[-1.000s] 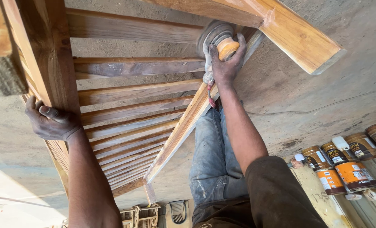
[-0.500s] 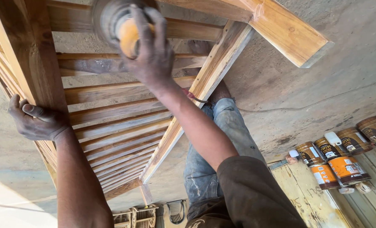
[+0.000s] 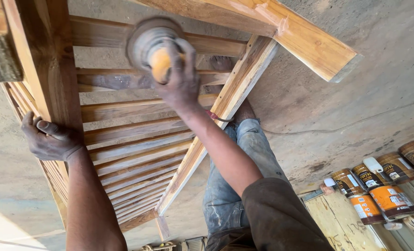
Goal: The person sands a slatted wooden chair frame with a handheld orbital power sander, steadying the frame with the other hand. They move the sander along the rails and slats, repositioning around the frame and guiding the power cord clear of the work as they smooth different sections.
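My right hand (image 3: 183, 80) grips an orange-bodied disc sander (image 3: 147, 42) and presses its round pad near the upper slats of a slatted wooden frame (image 3: 137, 139). My left hand (image 3: 49, 139) is dusty and wraps around the frame's left side rail (image 3: 53, 79). The right rail (image 3: 225, 107) runs diagonally under my right forearm. My jeans-clad leg (image 3: 235, 176) and bare foot (image 3: 222, 64) rest beside that right rail.
A thick wooden beam (image 3: 304, 39) crosses the top right. Several brown and orange tins (image 3: 379, 186) stand on wooden planks (image 3: 346, 223) at the lower right. A thin cable (image 3: 356, 123) lies on the concrete floor (image 3: 337, 93).
My right hand carried the sander from the frame's right rail leftward across the upper slats, then slightly down. My left hand kept its hold on the left rail.
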Demonstrator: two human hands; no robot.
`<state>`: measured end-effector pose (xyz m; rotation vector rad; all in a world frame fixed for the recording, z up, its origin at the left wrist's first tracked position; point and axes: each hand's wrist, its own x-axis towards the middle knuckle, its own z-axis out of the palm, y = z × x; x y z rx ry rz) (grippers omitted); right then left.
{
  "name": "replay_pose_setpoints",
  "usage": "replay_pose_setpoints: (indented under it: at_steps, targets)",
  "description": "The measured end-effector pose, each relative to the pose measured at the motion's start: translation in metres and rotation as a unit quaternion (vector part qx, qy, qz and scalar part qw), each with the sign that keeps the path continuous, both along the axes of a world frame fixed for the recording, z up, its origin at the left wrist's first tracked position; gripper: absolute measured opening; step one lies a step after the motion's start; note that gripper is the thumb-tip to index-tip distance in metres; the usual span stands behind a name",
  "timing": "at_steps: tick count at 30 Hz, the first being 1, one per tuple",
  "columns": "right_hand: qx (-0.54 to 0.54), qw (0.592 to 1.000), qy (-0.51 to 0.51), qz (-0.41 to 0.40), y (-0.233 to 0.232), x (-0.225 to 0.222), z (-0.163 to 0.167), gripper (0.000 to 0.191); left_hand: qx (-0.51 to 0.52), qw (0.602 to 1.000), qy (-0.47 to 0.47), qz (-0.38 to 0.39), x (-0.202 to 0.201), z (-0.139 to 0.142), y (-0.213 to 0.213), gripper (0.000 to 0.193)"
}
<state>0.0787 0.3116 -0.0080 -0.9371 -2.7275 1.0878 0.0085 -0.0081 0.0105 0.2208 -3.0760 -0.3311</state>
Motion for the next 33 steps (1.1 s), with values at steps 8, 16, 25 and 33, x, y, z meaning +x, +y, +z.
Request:
replay_pose_setpoints:
  at_steps: [8,16,25,33]
  targets:
    - [-0.014,0.992,-0.038,-0.117,0.091,0.086,-0.030,0.092,-0.015,1.000,-0.002,0.012,-0.002,0.001,0.003,0.095]
    - [0.013,0.999,0.032,-0.006,0.130,0.130,0.010,0.091,-0.020,1.000,-0.012,0.013,-0.003,0.002,0.005,0.098]
    - [0.059,0.989,-0.039,-0.128,0.192,0.103,-0.004,0.107,-0.025,1.000,-0.002,0.004,-0.005,0.008,0.014,0.093]
    - [-0.013,0.993,-0.039,-0.110,0.208,0.093,0.005,0.092,-0.005,1.000,-0.023,0.014,-0.012,0.022,0.025,0.088]
